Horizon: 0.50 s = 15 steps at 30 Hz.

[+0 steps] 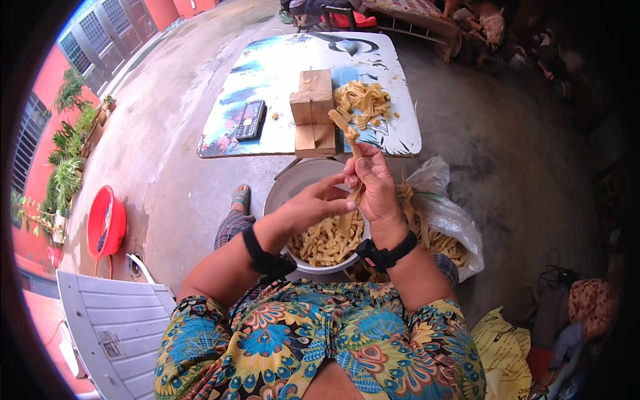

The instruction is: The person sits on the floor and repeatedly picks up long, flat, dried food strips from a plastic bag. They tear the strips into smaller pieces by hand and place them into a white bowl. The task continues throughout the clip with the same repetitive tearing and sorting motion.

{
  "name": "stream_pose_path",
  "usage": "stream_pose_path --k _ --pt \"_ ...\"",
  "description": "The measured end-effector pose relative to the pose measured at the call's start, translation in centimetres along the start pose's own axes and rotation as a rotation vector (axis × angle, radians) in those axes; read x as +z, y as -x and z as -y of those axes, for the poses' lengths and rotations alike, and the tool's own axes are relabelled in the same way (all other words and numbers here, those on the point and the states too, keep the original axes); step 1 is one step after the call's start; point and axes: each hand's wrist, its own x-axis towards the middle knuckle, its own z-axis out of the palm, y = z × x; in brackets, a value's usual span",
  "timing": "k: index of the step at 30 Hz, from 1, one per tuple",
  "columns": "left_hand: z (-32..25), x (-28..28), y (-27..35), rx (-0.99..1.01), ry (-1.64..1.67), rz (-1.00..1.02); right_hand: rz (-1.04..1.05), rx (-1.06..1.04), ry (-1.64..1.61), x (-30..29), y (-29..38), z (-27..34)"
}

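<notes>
My right hand (pixel 374 187) grips a tan, knotted strip (pixel 351 135) of what looks like tofu skin, pinched between thumb and fingers. Its thick folded end points up towards the table, and the lower part trails down past my palm. My left hand (pixel 315 200) reaches in from the left, its thumb tip at the strip's lower part; whether its fingers close on the strip is hidden. Below both hands, a wide pale basin (pixel 286 187) holds many short knotted pieces (pixel 325 245). A clear plastic bag (pixel 467 230) with long loose strips (pixel 442 245) lies right of the basin.
Ahead stands a low painted table (pixel 280 65) bearing wooden blocks (pixel 311 107), a pile of strips (pixel 365 100) and a keypad phone (pixel 250 120). A red tub (pixel 106 222) and a white slatted chair (pixel 117 320) are left. A yellow sack (pixel 500 350) lies lower right.
</notes>
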Motion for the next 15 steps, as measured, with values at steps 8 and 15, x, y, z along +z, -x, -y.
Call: stream_pose_path --k 8,15 --pt "0.0 2.4 2.2 -0.223 0.306 -0.256 0.013 -0.011 0.005 -3.6 -0.4 3.6" --pt "1.3 2.0 3.5 0.138 0.027 -0.168 -0.146 -0.043 0.295 -3.3 -0.5 5.2"
